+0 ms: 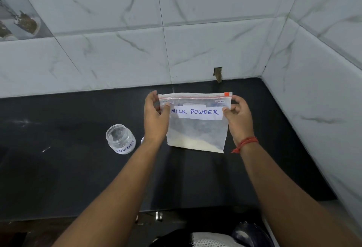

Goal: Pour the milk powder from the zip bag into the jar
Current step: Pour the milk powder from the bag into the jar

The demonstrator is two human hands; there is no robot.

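A clear zip bag (196,129) labelled "MILK POWDER" is held upright above the black counter, with pale powder settled along its bottom. Its red zip strip runs across the top, and the orange slider sits at the right end. My left hand (155,118) pinches the bag's upper left edge. My right hand (238,120), with a red thread at the wrist, pinches the upper right edge. A small clear jar (120,139) with a "POWDER" label stands open on the counter, to the left of the bag and my left forearm.
The black counter (58,168) ends at marble-tiled walls behind and on the right. A small round pale object (142,140), perhaps the jar's lid, peeks out behind my left wrist. The counter's front edge runs below my forearms.
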